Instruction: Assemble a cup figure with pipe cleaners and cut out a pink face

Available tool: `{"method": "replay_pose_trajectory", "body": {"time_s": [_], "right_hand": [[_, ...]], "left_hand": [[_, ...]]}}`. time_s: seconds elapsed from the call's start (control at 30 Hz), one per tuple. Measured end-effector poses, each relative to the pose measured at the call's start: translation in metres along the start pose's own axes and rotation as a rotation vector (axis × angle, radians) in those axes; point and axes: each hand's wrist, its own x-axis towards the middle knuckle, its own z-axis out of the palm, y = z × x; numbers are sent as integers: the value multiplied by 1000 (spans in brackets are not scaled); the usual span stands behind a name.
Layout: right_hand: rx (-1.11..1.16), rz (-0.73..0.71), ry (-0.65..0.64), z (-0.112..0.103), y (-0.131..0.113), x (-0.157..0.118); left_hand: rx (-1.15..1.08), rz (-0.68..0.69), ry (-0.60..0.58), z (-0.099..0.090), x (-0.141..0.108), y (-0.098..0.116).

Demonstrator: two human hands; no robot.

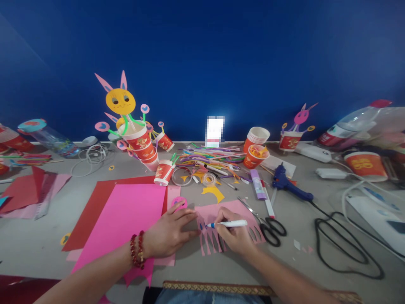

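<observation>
A white marker with a blue tip (236,223) is in my right hand (236,238), its tip on the light pink paper (228,207). That paper has long curved shapes cut out of its near edge, and a small blue mark shows at its left. My left hand (171,230) lies flat with fingers spread, its fingertips at the left edge of the same paper. Partly under my left fingers is a small round bright pink paper face (179,203). Beneath that hand lies a large magenta sheet (126,219), on top of a red sheet (85,219).
Black-handled scissors (272,232) lie right of the paper, near a blue glue gun (289,183) with a looping black cord. Behind are a purple glue stick (258,184), pipe cleaners (211,158), a tape roll (182,176) and red paper cups (139,141) with a bunny figure.
</observation>
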Motion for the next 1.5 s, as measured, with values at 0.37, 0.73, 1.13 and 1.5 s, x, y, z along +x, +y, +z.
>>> {"method": "replay_pose_trajectory", "body": {"time_s": [0.37,0.73,1.13,1.5], "right_hand": [[-110,-27,-3,0,1,1],[-112,-34,-14,0,-1,0],[-133,-41,-13,1,1,2],[-103,-31,-23,0,2,0]], "left_hand": [[4,6,-2,-3,1,0],[-10,-1,-23,-2,0,0],[-10,0,-8,-2,1,0],[-12,-3,-20,-1,-1,0]]}}
